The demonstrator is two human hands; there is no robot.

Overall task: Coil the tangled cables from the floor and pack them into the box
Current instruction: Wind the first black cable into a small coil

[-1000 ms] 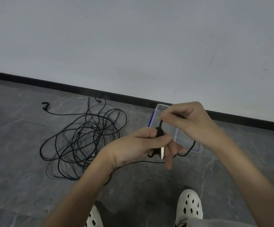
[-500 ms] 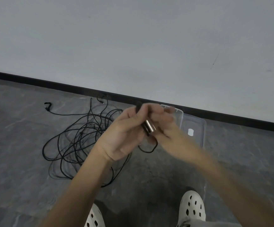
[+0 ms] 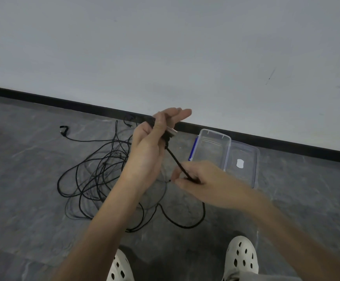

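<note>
Left hand (image 3: 148,151) raised above the floor (image 3: 23,179), fingers straight and close together, pointing up and away. Its thumb is folded across a silver-tipped plug (image 3: 171,131), pinning it against the fingers. Judged an anchor: with the end fixed, turns can be laid round the flat hand. Right hand (image 3: 203,179) is lower and nearer the body, with the box behind it. Its thumb and forefinger pinch the black cable (image 3: 176,159), other fingers curled under. The cable runs straight and taut between the two hands, which reads as slack being taken up ahead of a first wrap. Below the right hand it drops in a loose loop to the floor and leads back under the left forearm toward the tangle (image 3: 96,175). The tangle lies to the left, short of the skirting (image 3: 43,98); one cable or several, cannot tell. One black end (image 3: 63,130) lies apart at far left. Box (image 3: 205,134) is clear plastic, open, on the floor by the skirting, no cable in it. Lid (image 3: 246,175) lies flat against its right side, so the opening is free and in reach of the right hand. White clogs (image 3: 242,258) at the bottom edge. No turns visible on the hand, so coiling looks barely begun. Risk, by judgement: hauling on the loop may tighten the tangle.
</note>
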